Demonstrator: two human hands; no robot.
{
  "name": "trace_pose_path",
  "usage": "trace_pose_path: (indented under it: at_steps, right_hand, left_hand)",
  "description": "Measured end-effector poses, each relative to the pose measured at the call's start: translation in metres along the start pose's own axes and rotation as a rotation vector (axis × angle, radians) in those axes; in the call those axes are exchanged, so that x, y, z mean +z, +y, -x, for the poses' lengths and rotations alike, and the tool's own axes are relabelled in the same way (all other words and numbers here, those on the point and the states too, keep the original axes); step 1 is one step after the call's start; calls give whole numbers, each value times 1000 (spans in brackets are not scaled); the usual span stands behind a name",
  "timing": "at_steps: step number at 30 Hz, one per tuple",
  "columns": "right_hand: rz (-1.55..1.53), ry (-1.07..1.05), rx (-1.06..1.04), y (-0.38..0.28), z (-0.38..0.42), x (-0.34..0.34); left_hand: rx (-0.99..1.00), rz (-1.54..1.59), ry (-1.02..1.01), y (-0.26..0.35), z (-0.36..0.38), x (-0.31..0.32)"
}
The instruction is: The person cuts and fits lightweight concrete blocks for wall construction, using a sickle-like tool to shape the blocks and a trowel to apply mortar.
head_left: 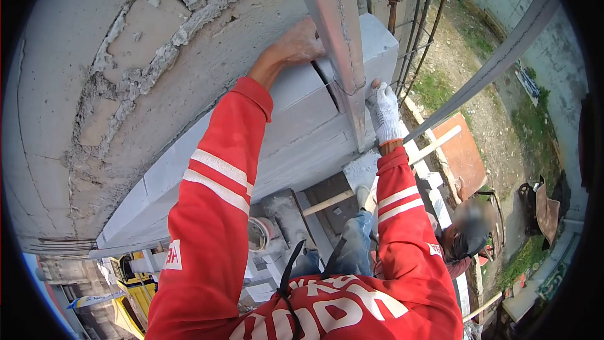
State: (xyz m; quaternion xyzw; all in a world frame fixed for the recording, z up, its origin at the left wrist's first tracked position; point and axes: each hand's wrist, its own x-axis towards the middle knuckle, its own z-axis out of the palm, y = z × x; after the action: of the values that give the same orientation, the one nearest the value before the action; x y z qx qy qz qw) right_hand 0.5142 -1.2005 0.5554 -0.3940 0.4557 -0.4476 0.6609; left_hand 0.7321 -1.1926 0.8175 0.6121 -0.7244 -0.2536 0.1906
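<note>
A pale grey lightweight concrete block (381,47) sits at the end of the top course of the block wall (296,123), with a dark gap between it and its neighbour. My bare left hand (301,43) is closed over the block's top near that gap, its fingertips partly hidden behind an upright metal post (336,31). In a white knitted glove, my right hand (384,112) grips the near face of the same block, a bare fingertip showing at its top. The post stands between my two hands, a thin wire tied round it.
Rusty rebar (418,25) rises beyond the block. A slanting metal bar (497,66) crosses at right. Below are my feet on a narrow platform, a bucket (259,234) of grey mix, and a person (465,239) lower right. A rough concrete face (145,44) stands left.
</note>
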Motion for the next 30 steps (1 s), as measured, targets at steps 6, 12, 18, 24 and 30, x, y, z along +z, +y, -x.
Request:
trace_pose_path:
  at_steps: [6, 12, 18, 24, 30]
  right_hand:
    - [-151, 52, 45, -23, 20, 12]
    - [-171, 49, 66, -37, 23, 13]
    - [-653, 43, 173, -17, 12, 1]
    - [-246, 9, 66, -46, 29, 7]
    - [-286, 130, 5, -44, 29, 21]
  left_hand:
    - [-166, -96, -135, 17, 12, -13]
    - [-170, -92, -29, -17, 6, -3]
    - [-116, 1, -26, -25, 6, 1]
    - [-125, -18, -81, -9, 8, -2]
    - [-111, -55, -3, 18, -4, 14]
